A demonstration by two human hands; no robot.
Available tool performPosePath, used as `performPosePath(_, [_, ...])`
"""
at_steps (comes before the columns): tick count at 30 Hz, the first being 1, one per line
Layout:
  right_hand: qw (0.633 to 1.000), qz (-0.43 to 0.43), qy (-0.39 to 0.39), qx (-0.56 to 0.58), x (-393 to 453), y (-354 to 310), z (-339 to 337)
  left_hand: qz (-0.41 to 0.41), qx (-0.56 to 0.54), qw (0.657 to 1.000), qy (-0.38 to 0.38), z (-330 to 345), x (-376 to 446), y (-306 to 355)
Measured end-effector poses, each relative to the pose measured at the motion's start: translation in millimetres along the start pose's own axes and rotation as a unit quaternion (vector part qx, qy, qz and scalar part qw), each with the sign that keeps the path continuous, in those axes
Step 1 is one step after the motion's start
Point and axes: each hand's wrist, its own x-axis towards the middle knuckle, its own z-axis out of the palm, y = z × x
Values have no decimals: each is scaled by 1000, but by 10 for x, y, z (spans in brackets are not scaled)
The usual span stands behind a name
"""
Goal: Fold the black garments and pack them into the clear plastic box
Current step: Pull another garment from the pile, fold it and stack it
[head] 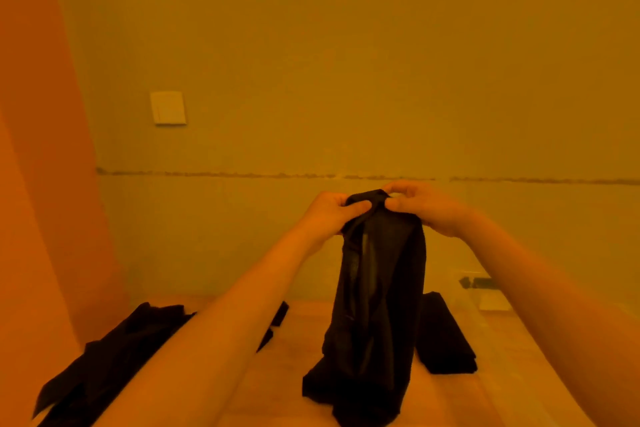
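Note:
A black garment (375, 305) hangs upright in front of me, its lower end bunched on the table. My left hand (329, 215) and my right hand (422, 206) pinch its top edge close together, thumbs toward each other. A folded black garment (445, 338) lies flat on the table just right of the hanging one. A loose heap of black garments (114, 354) lies at the left, partly hidden by my left forearm. The clear plastic box (481, 291) stands at the right, faint and partly hidden behind my right arm.
The light wooden table (294, 367) runs up to a plain wall. A wall switch (168, 107) sits high on the left. An orange wall or curtain (41, 184) borders the left side. A dark latch (476, 282) shows on the box.

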Motion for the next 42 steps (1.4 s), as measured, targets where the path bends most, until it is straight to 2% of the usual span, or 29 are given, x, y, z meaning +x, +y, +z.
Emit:
performPosePath(3, [999,-10,-1,-51,-33,-115,17,16,61,997,-38,-20,-15,215])
performPosePath(8, [997,-36,48,40,-49,-184,-28,-21,109,991,-72,-74,-108,189])
performPosePath(10, [993,-38,95,55,-46,-212,-14,-37,137,989,-38,-25,-145,45])
performPosePath(11, [991,-40,122,48,-39,-240,-5,-34,137,990,2,30,-169,-38])
performPosePath(13, [986,-46,161,9,-19,-295,-2,-32,85,992,82,162,-237,-211])
performPosePath(14, [984,-50,170,-17,-16,-321,-3,-40,55,993,97,227,-265,-305])
performPosePath(18, [981,-47,177,-62,-42,-416,4,-104,76,989,71,410,-353,-646])
performPosePath(22, [979,-46,198,-13,-110,-481,-87,-130,59,987,79,397,-375,-868])
performPosePath(25, [979,-28,198,-33,-174,-450,-227,-144,77,983,80,271,-385,-971])
performPosePath(27, [978,-18,199,-53,-221,-412,-301,-155,26,985,69,111,-393,-958])
performPosePath(29, [977,-12,208,-52,-255,-365,-362,-158,-64,985,35,-84,-392,-870])
performPosePath(31, [973,-4,229,-11,-259,-300,-419,-140,-93,986,19,-289,-386,-694])
performPosePath(34, [959,1,258,118,-243,-220,-494,-124,-63,990,-25,-602,-388,-356])
performPosePath(36, [948,-5,274,164,-234,-184,-529,-114,9,993,-27,-771,-383,-135])
performPosePath(38, [948,-8,281,151,-211,-156,-545,-87,92,991,39,-908,-327,34])
performPosePath(39, [951,-10,279,129,-196,-150,-544,-71,97,990,75,-971,-284,108])
performPosePath(40, [957,-11,273,100,-178,-152,-540,-61,74,991,95,-1033,-251,196])
performPosePath(42, [966,-8,255,41,-150,-190,-529,-62,9,995,74,-1154,-186,368])
